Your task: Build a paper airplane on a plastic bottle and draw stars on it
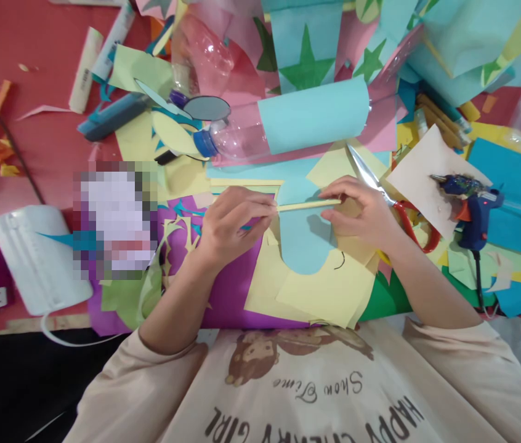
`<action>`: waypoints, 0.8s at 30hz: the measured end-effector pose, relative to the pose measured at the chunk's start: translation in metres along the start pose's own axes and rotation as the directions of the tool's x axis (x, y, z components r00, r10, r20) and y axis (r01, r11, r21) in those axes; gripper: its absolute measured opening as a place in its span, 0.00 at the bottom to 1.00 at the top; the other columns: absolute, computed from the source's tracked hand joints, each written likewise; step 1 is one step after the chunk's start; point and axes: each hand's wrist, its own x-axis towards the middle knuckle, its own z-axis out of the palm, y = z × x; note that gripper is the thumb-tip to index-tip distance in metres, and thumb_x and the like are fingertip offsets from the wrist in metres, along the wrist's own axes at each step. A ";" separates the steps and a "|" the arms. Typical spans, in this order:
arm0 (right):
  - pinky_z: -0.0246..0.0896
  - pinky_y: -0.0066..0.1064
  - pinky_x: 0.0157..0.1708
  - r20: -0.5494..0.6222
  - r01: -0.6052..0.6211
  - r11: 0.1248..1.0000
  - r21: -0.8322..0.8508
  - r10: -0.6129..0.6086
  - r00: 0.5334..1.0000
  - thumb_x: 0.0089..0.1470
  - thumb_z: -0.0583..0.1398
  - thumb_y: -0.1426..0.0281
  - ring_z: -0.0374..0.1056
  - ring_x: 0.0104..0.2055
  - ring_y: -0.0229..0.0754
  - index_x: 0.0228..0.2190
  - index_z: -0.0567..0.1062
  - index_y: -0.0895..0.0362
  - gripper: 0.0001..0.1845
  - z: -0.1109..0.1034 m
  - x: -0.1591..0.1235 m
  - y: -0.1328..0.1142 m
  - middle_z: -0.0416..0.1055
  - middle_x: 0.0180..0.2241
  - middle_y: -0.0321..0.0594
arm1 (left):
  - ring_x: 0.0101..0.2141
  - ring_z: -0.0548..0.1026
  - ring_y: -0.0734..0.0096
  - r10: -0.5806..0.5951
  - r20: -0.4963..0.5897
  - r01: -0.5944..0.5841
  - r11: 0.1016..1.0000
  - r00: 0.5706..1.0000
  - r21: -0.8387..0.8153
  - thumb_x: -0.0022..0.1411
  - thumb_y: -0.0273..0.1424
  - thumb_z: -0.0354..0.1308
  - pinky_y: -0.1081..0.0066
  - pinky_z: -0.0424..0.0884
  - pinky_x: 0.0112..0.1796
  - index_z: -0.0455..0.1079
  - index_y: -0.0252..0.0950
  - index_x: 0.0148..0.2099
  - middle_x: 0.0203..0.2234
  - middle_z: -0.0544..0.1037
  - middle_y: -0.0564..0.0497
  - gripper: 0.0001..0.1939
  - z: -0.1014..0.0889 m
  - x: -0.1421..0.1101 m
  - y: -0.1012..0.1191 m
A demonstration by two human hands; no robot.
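My left hand (233,224) is closed, pinching the left end of a thin pale wooden stick (309,205). My right hand (362,212) pinches the stick's right end with its fingers curled. The stick lies level across the top of a light blue paper cut-out with a rounded lower edge (304,243). That cut-out rests on pale yellow paper sheets (325,292) over a purple sheet (233,289).
A plastic bottle wrapped in light blue paper (288,123) lies just behind the hands. Red-handled scissors (394,203) and a blue glue gun (470,206) sit to the right. Markers (85,67), a white box (39,255) and coloured paper scraps cover the red table (34,141).
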 end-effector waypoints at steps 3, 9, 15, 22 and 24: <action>0.62 0.33 0.34 0.042 -0.081 0.986 0.144 0.076 0.996 0.53 0.66 0.66 0.68 0.35 0.38 0.33 0.78 0.54 0.06 0.002 -0.002 -0.005 0.75 0.32 0.36 | 0.32 0.80 0.72 -0.012 0.008 0.013 0.999 1.000 -0.048 0.61 0.22 0.60 0.71 0.76 0.35 0.69 0.38 0.38 0.31 0.81 0.53 0.07 0.000 0.000 0.002; 0.62 0.32 0.34 0.097 -0.190 0.954 0.231 0.172 0.980 0.51 0.67 0.64 0.68 0.34 0.38 0.31 0.77 0.56 0.08 0.006 -0.005 -0.010 0.75 0.31 0.36 | 0.33 0.80 0.72 -0.056 0.016 0.057 0.989 0.998 -0.134 0.60 0.22 0.63 0.74 0.75 0.34 0.68 0.37 0.41 0.31 0.80 0.53 0.09 0.002 -0.001 0.006; 0.62 0.31 0.34 0.080 -0.136 0.961 0.242 0.120 0.990 0.52 0.66 0.66 0.69 0.33 0.37 0.30 0.76 0.56 0.06 0.009 -0.005 -0.010 0.75 0.30 0.35 | 0.39 0.78 0.68 -0.167 0.113 0.185 0.967 0.980 -0.177 0.60 0.30 0.64 0.69 0.76 0.38 0.69 0.37 0.46 0.36 0.79 0.49 0.12 0.004 0.000 0.010; 0.64 0.32 0.35 0.057 -0.080 0.974 0.212 0.070 0.996 0.53 0.65 0.67 0.69 0.33 0.38 0.30 0.76 0.55 0.05 0.011 -0.006 -0.010 0.75 0.30 0.36 | 0.36 0.79 0.70 -0.474 0.425 0.616 0.723 0.771 -0.311 0.59 0.39 0.64 0.73 0.75 0.37 0.75 0.35 0.45 0.37 0.81 0.48 0.15 0.013 0.014 0.025; 0.64 0.32 0.35 0.048 -0.058 0.975 0.212 0.049 0.998 0.53 0.65 0.67 0.69 0.34 0.37 0.30 0.76 0.55 0.04 0.012 -0.006 -0.010 0.75 0.30 0.36 | 0.34 0.79 0.71 -0.510 0.454 0.671 0.659 0.731 -0.341 0.59 0.39 0.64 0.74 0.75 0.36 0.76 0.35 0.41 0.34 0.82 0.49 0.13 0.016 0.018 0.028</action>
